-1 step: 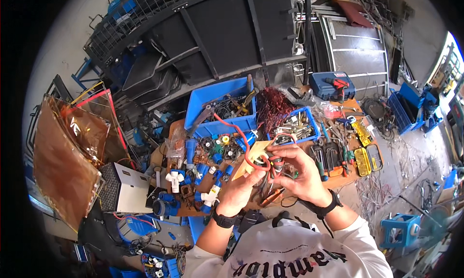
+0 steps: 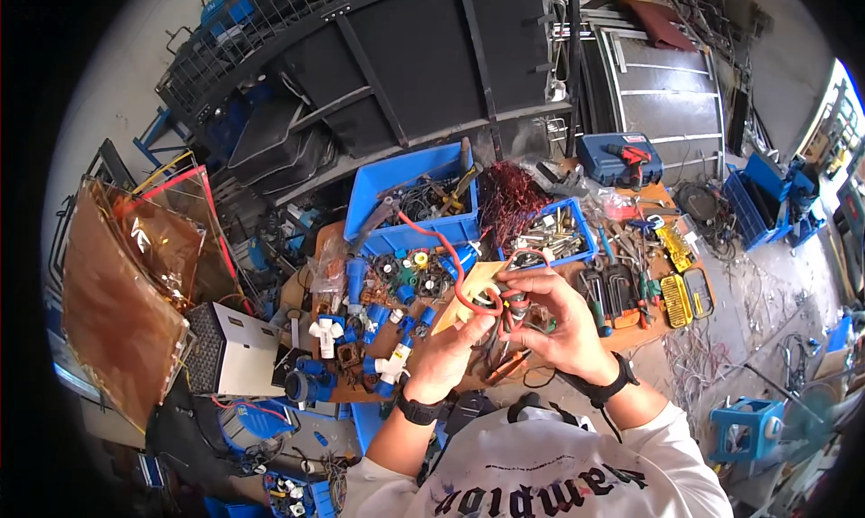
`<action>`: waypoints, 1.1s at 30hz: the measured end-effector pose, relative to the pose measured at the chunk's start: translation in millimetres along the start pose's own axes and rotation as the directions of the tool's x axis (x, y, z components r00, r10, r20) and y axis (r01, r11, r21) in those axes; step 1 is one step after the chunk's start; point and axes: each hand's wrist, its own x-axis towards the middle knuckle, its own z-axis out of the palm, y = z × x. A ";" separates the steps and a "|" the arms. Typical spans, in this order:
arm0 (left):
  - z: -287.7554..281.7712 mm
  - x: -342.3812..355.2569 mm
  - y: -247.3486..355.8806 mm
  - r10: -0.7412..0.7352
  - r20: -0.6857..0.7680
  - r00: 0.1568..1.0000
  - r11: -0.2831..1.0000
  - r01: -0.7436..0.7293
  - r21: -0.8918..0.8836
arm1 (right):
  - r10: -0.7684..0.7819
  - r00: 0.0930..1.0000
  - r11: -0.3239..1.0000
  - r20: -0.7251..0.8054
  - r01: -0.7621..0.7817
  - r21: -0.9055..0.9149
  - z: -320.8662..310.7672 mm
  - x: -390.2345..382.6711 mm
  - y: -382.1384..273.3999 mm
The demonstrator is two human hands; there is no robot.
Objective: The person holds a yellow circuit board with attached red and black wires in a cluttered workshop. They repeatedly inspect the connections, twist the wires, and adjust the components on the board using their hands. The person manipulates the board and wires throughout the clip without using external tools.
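My left hand (image 2: 441,360) grips a pale yellow flat piece (image 2: 483,272), its thumb pressed near a loop of red cable (image 2: 458,261). My right hand (image 2: 563,338) closes its fingers and thumb around a small bundle (image 2: 514,306) of red wire wound about a greyish part, held against the yellow piece; its details are too small to tell. The red cable runs up to the blue crate (image 2: 410,232) of tools and dark wires. Blue and white plastic fittings (image 2: 392,367) lie left of my hands, and orange-handled pliers (image 2: 509,365) lie below them.
The wooden bench (image 2: 640,336) carries hand tools, yellow bit cases (image 2: 676,300), a blue tray (image 2: 586,248) of metal parts and a red drill (image 2: 633,162) on a blue case. A white-and-grey box (image 2: 239,351) and copper-coloured sheets (image 2: 122,302) stand left. A blue stool (image 2: 746,428) is lower right.
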 end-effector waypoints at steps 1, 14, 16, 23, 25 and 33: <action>1.4 0.0 -2.5 -0.013 -0.024 1.000 0.998 0.011 -0.066 | -0.006 1.000 1.000 0.015 0.006 -0.030 -0.2 1.0 -1.7; 6.8 -9.3 -9.3 0.105 -0.116 0.988 0.979 -0.082 0.187 | -0.309 0.951 0.848 -0.016 0.268 -0.458 -3.7 8.6 -34.8; 7.5 -10.9 -8.6 0.097 -0.115 0.989 0.971 -0.069 0.229 | -0.334 0.942 0.837 -0.013 0.290 -0.465 -4.7 9.0 -35.8; 14.4 -16.4 -13.3 0.122 -0.149 0.981 0.973 -0.089 0.212 | -0.342 0.940 0.820 0.024 0.310 -0.481 -1.3 4.3 -35.7; 15.4 -16.6 -15.1 0.122 -0.157 0.980 0.977 -0.091 0.194 | -0.327 0.945 0.819 0.020 0.293 -0.494 -1.2 2.0 -35.2; 10.3 -15.7 -24.6 0.114 -0.163 0.980 0.979 -0.082 0.189 | -0.264 0.964 0.816 0.047 0.249 -0.523 -1.2 -4.4 -39.3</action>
